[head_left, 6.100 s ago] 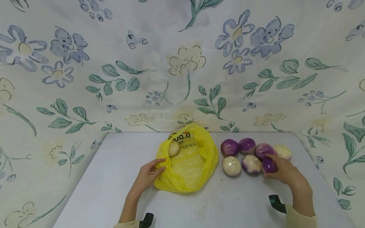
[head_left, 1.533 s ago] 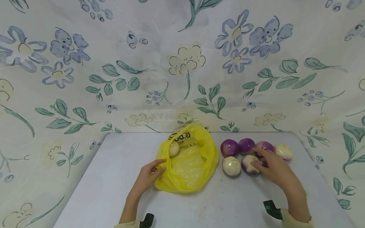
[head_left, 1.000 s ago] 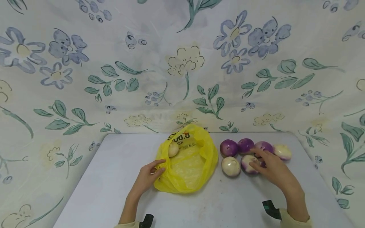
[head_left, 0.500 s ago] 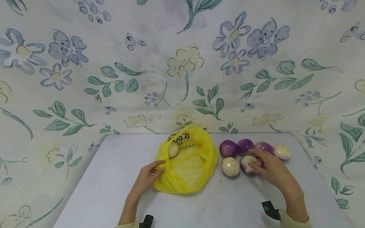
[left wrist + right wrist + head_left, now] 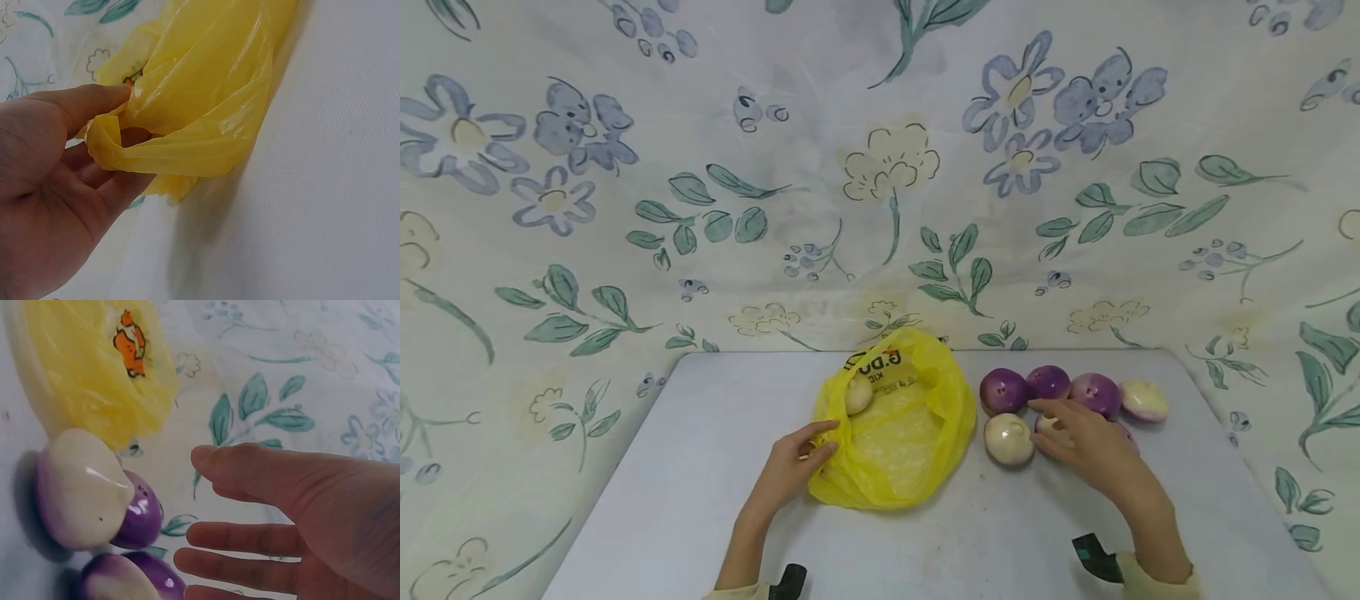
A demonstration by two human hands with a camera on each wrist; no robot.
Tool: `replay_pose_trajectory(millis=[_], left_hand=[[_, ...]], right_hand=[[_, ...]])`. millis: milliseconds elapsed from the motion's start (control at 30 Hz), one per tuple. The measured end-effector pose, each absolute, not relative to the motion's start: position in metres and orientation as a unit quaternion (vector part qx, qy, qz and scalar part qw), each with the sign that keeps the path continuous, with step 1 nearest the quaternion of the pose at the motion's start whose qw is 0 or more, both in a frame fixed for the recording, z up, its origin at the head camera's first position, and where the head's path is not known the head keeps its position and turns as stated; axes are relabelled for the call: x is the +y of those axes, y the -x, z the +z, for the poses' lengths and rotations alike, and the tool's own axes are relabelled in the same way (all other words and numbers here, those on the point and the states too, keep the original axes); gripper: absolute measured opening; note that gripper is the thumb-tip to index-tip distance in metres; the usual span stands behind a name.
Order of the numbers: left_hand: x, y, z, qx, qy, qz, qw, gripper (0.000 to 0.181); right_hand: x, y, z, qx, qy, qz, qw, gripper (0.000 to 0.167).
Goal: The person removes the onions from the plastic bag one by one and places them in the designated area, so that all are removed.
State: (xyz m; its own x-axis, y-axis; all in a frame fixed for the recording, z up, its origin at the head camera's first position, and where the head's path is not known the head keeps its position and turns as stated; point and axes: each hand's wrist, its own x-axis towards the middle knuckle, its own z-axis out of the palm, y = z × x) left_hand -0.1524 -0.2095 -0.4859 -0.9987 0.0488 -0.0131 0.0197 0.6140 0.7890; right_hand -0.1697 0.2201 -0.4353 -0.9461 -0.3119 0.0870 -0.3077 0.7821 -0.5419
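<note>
My left hand [image 5: 792,468] pinches the left rim of an open yellow plastic bag [image 5: 898,467]; in the left wrist view, thumb and fingers grip the bag's folded edge [image 5: 187,153]. One pale turnip [image 5: 859,394] lies inside. My right hand [image 5: 1093,446] hovers over the front row of purple-and-white turnips, fingers extended, partly hiding a turnip [image 5: 1052,427] in the middle of that row. Left of its fingertips sits a whitish turnip [image 5: 1009,439]. The right wrist view shows the right hand [image 5: 300,531] with straight, spread fingers, apart from the turnips [image 5: 84,490].
Along the back row stand purple turnips [image 5: 1004,391] and, at the right end, a pale turnip [image 5: 1144,401]. Everything rests on a white table [image 5: 700,417]. A floral cloth [image 5: 820,250] hangs behind its far edge.
Six seconds ago my right hand was at the front-right purple turnip; it has moved left along the front row, most recently a little further. My left hand and the bag have stayed put.
</note>
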Motion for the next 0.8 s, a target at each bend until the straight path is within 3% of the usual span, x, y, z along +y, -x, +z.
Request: replay_pose_trajectory(millis=[800], left_hand=[[-0.208,0.153,-0.487,0.899,-0.020,0.436,0.021,0.035]], right_hand=[[0.141,0.169,-0.444,0.935,0.231,-0.265,0.048,0.041]])
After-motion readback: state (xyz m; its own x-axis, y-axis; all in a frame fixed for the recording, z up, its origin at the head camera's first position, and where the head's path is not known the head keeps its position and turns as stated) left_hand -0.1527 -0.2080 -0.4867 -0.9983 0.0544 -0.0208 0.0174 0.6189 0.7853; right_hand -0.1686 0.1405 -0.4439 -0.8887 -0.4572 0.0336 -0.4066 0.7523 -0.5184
